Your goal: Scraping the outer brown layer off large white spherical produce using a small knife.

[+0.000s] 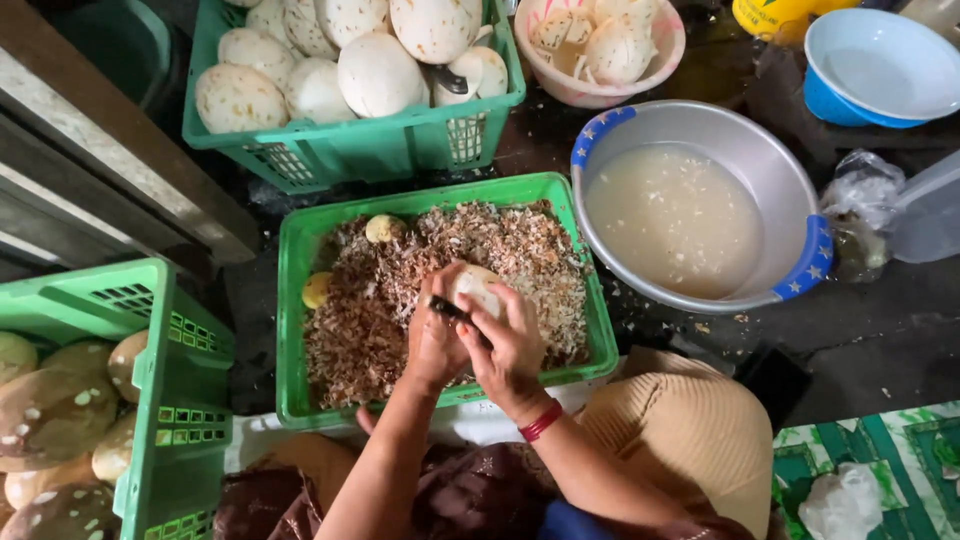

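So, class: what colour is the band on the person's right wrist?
Red; the wristband shows clearly in the head view, the only view.

Three green crates (300,250) – far, middle, near left. Two hands (470,335) share one peeled coconut (478,285). One metal basin (700,125) right, one pink bowl (600,95) and one blue bowl (860,105) far right – two yellowish pieces (385,228) among shavings.

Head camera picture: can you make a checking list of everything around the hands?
Surface: dark wet floor, shavings scattered.
Job's things: pale peeled coconut held over green crate of brown shavings.
Clutter: crate of white coconuts, crate of brown coconuts, metal basin of cloudy water, pink bowl, blue bowl.
Grippers: left hand grips dark-handled tool; right hand holds coconut.
Cables: nothing seen.
Surroundings: plastic bags.
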